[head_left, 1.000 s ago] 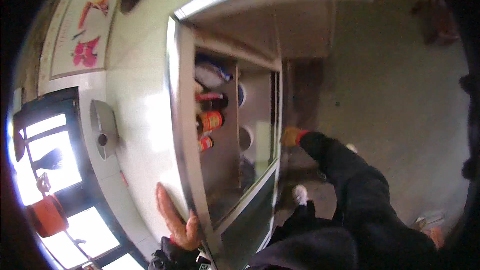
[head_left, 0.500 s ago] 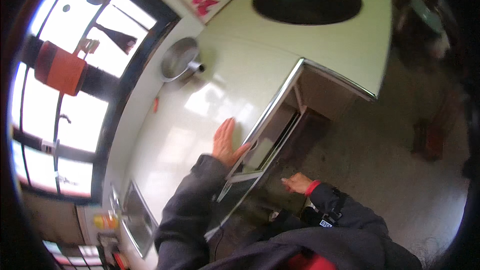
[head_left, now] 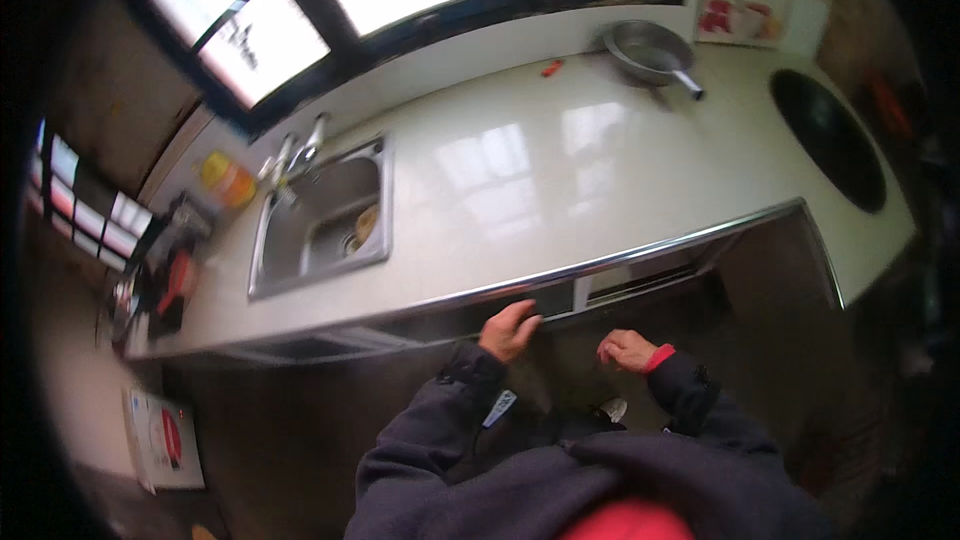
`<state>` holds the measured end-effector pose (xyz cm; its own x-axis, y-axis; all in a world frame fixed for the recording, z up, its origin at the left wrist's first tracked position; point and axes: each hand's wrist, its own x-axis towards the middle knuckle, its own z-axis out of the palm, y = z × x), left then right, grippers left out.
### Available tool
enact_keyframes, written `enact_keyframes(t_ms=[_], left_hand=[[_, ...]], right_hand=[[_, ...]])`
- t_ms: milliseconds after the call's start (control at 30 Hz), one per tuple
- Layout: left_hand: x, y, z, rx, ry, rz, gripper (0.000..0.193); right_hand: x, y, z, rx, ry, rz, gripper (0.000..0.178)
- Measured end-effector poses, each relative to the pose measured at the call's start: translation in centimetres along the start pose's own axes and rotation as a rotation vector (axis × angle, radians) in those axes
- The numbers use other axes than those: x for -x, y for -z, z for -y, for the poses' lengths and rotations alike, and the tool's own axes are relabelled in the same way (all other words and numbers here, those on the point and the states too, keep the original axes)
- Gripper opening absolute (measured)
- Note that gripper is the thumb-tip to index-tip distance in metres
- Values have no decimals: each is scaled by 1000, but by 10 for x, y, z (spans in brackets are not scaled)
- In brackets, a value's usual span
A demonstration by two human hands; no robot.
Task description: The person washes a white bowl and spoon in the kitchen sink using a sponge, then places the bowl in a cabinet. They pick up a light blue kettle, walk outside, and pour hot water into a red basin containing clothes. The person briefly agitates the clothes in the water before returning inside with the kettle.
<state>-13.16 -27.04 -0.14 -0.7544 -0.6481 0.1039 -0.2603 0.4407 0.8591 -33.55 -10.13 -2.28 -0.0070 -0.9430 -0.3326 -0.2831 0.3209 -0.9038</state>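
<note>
My left hand (head_left: 510, 331) hovers just off the counter's metal front edge, fingers loosely bent and apart, with nothing in it. To its right, my right hand (head_left: 628, 350), with a red cuff at the wrist, hangs in front of the open cabinet space. Its fingers are loosely curled and I see nothing in them. Both hands are apart from the pale countertop (head_left: 450, 230). A grey metal pan (head_left: 650, 52) with a handle stands at the back right of the counter. Near it lies a small red-orange object (head_left: 552, 68).
A steel sink (head_left: 330, 190) with a tan item inside is set into the counter's left part, a tap (head_left: 318, 132) behind it. Beside it stands a yellow bottle (head_left: 228, 178). A dark round hob or lid (head_left: 828, 140) sits far right. A white box (head_left: 165, 440) is low at left.
My view has turned left, bringing the sink into fuller sight. My left hand has come off the countertop to its front edge. The right hand stays low, its fingers slightly looser.
</note>
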Motion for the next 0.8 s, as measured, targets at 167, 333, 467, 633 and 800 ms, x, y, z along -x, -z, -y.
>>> enact_keyframes(t_ms=[167,333,467,633,800], left_hand=[[224,108,115,-480,869,-104,39],[439,108,110,291,1431,-835,36],[519,45,89,569,1662,-1324,30],[527,-42,68,745,1558,-1608,44],[482,-100,8,769,1504,-1608,31]], right_hand=[[-57,-35,30,-63,-124,-2,22],[-130,-29,-2,584,176,53,24],[-185,-29,-29,1417,388,118,21],[-211,-30,-33,1373,170,30,23],[-209,-17,-42,1365,198,67,22]])
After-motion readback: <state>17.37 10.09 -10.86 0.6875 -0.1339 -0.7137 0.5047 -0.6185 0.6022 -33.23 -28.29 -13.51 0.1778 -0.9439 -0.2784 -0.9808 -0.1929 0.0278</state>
